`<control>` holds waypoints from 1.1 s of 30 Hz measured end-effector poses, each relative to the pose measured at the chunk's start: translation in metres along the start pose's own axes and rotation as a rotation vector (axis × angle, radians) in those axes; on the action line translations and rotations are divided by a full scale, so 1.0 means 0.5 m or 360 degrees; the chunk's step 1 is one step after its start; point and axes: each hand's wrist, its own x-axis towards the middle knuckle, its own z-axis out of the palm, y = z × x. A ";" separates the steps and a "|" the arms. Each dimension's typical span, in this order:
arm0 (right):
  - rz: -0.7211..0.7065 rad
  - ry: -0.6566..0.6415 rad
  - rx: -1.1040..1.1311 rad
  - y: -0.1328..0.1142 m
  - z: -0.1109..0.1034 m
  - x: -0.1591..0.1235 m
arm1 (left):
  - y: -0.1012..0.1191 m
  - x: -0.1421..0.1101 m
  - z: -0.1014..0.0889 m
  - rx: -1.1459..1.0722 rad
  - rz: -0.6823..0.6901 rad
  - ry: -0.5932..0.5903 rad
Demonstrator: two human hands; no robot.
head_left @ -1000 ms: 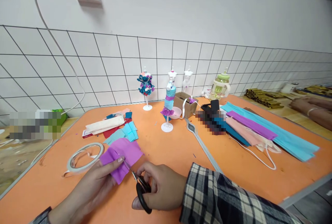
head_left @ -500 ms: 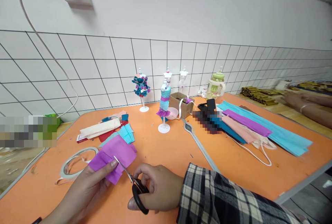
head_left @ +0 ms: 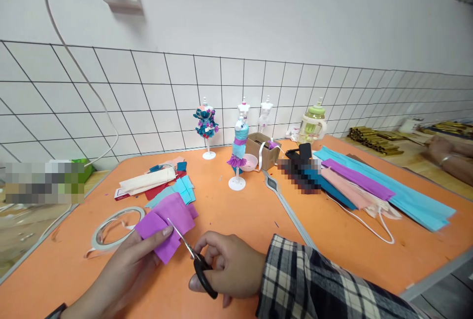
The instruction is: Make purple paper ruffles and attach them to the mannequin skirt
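Note:
My left hand [head_left: 142, 252] pinches a piece of purple crepe paper [head_left: 177, 210] between thumb and fingers, above the orange table. Black-handled scissors [head_left: 202, 272] sit in my right hand [head_left: 231, 265], thumb and fingers in the loops. Their blades lie across the purple paper close to my left thumb, and look closed or nearly so. Beyond the hands stands a small white dress form [head_left: 240, 146] wrapped in light blue and purple paper. A roll of white tape [head_left: 98, 240] lies left of my left hand.
Blue, white and red paper pieces [head_left: 148, 181] lie at the left. Farther back are a dress form with teal ruffles [head_left: 207, 122], a cardboard box [head_left: 271, 156], a pink bowl [head_left: 250, 162] and a bottle [head_left: 312, 124]. Long paper strips [head_left: 414, 200] spread at the right; another person's arm [head_left: 451, 159] rests beyond.
The scissor blades, open around the paper's edge earlier, have come together over the purple paper. My left hand keeps its hold. The view swung slightly and came back.

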 end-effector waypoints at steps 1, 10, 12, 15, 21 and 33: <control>-0.0009 0.0003 0.0014 0.002 0.000 0.001 | 0.000 0.001 -0.002 0.0065 0.0036 -0.0009; -0.0045 -0.0107 0.0188 0.009 -0.007 0.008 | -0.009 0.001 -0.006 0.0448 0.0290 -0.0048; -0.0035 -0.0177 0.0248 0.007 -0.008 0.008 | -0.007 -0.003 0.002 0.0437 0.0312 -0.0033; -0.0014 -0.0146 0.0259 0.003 -0.007 0.008 | -0.006 -0.006 0.008 0.0437 0.0355 0.0045; 0.0032 -0.0047 0.0254 -0.001 -0.001 0.010 | -0.015 0.002 -0.004 0.0413 0.0368 0.0070; -0.0006 -0.0025 0.0336 0.002 -0.002 0.012 | -0.029 0.017 -0.026 0.0329 0.0353 -0.0027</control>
